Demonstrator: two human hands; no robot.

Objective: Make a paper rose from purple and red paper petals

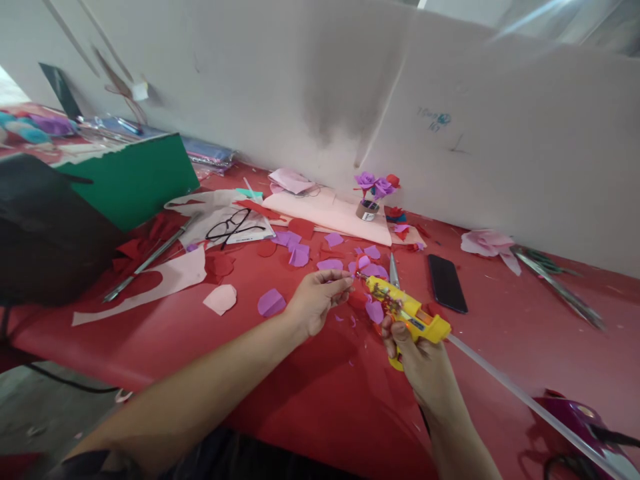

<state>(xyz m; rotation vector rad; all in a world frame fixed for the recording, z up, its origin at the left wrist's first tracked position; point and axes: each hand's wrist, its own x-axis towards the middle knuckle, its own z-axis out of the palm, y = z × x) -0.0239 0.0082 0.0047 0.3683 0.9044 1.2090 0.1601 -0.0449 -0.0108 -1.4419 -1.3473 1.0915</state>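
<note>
My right hand [420, 350] is wrapped round the handle of a yellow glue gun [407, 307]. A long translucent glue stick [505, 380] trails from the back of the gun. The fingertips of my left hand [320, 297] are pinched together just left of the nozzle. What they hold is too small to make out; a small purple and red piece shows just beyond them. Around and behind both hands lie loose purple petals [271, 303] and red scraps. A pair of scissors [394, 270] points away, partly hidden behind the gun.
Purple flowers [375, 185] stand in a small brown holder [368, 211] by the wall. A phone [447, 283] lies at right, with glasses [235, 227] at left. A purple device [585, 420] with a cord sits at the right edge. A green box [135, 180] stands at left.
</note>
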